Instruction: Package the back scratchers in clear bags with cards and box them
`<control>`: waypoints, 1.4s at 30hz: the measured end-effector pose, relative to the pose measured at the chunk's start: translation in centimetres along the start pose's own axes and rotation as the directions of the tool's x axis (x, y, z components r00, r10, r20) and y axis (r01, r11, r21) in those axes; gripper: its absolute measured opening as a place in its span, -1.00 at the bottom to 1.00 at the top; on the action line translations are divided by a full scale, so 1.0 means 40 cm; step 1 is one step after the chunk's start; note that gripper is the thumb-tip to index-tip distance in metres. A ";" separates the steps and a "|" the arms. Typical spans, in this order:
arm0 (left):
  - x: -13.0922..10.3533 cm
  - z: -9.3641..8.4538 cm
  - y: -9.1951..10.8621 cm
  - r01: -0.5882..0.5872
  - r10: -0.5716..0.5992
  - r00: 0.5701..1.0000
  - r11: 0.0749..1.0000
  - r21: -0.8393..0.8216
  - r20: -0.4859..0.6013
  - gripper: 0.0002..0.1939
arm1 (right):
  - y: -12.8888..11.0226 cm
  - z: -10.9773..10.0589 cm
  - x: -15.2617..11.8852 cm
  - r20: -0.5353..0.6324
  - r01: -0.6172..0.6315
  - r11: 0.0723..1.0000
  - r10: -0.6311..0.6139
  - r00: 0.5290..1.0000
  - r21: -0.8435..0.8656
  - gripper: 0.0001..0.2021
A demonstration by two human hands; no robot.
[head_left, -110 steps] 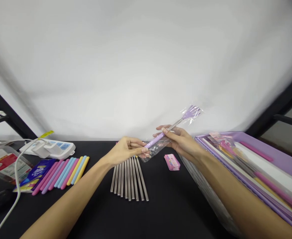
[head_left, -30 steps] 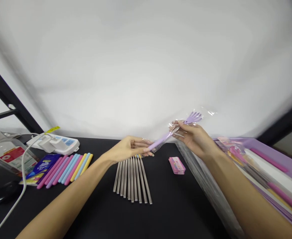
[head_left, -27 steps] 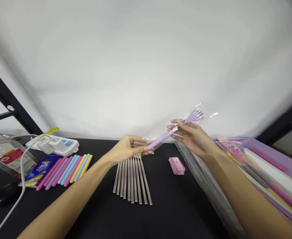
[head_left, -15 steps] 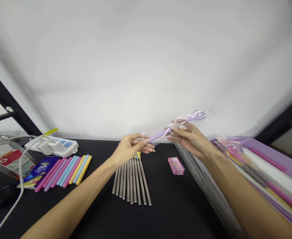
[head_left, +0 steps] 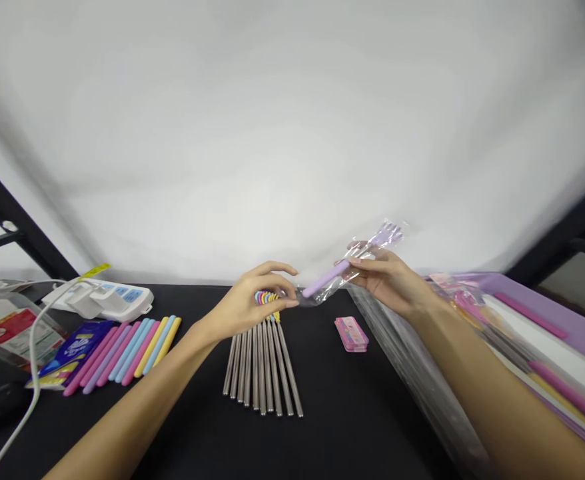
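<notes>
A purple hand-shaped stick [head_left: 326,279] lies slanted inside a clear plastic sleeve [head_left: 317,298], raised above the black table. My right hand [head_left: 385,277] grips its middle between thumb and fingers, with the small purple hand end up at the right. At the sleeve's lower left end, my left hand [head_left: 260,297] pinches the plastic edge between thumb and fingers. Below my left hand, several metal rods [head_left: 260,367] with colourful tops lie side by side on the table. A small stack of pink cards [head_left: 351,333] sits to their right.
Several pastel tubes [head_left: 122,350] lie at the left, beside a blue packet [head_left: 75,353], a white power strip [head_left: 117,301], a cable, a clear container [head_left: 20,330] and a black mouse [head_left: 0,407]. Clear plastic sleeves [head_left: 407,373] and a purple tray [head_left: 582,340] with bagged sticks are at the right.
My left hand has moved off the purple handle to the sleeve's end and slightly left. The stick's lower end has dropped a little and now shows fully inside the plastic.
</notes>
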State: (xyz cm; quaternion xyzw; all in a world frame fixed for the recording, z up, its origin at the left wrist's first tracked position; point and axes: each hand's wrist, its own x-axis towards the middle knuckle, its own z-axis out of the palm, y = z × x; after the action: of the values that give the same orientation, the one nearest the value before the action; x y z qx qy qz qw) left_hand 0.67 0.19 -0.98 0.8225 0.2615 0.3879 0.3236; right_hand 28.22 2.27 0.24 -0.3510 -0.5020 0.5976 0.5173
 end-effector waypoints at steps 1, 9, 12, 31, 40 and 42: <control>0.003 0.005 0.006 -0.012 0.012 1.000 1.000 0.019 -0.005 -0.89 | 0.001 0.003 -0.001 0.011 -0.005 1.000 0.005 1.000 -0.003 -0.78; 0.009 0.055 0.011 0.281 -0.288 0.957 0.917 -0.285 0.017 -0.73 | 0.003 0.030 -0.019 0.165 -0.001 0.997 0.014 0.986 -0.080 -0.62; 0.005 0.070 0.006 0.377 -0.366 0.924 0.830 -0.411 0.108 -0.48 | -0.001 0.052 -0.027 0.213 0.013 0.991 0.016 0.977 -0.133 -0.60; -0.002 0.087 -0.021 0.388 -0.392 0.918 0.846 -0.364 0.068 -0.45 | 0.023 0.068 -0.020 0.140 0.088 0.982 -0.064 0.988 -0.167 -0.49; 0.001 0.104 -0.018 0.312 -0.367 0.924 0.885 -0.346 -0.105 -0.69 | 0.015 0.067 -0.027 0.197 0.095 0.973 -0.054 0.979 -0.209 -0.36; 0.002 0.109 -0.020 0.293 -0.358 0.923 0.892 -0.343 -0.141 -0.69 | 0.018 0.073 -0.030 0.232 0.053 0.977 -0.004 0.973 -0.208 -0.27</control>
State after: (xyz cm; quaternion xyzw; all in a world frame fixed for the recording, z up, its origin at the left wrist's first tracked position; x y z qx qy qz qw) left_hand 4.10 -0.65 -3.66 0.6609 0.3618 0.4457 0.4835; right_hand 25.56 0.43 0.17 -0.3252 -0.6247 0.5697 0.4236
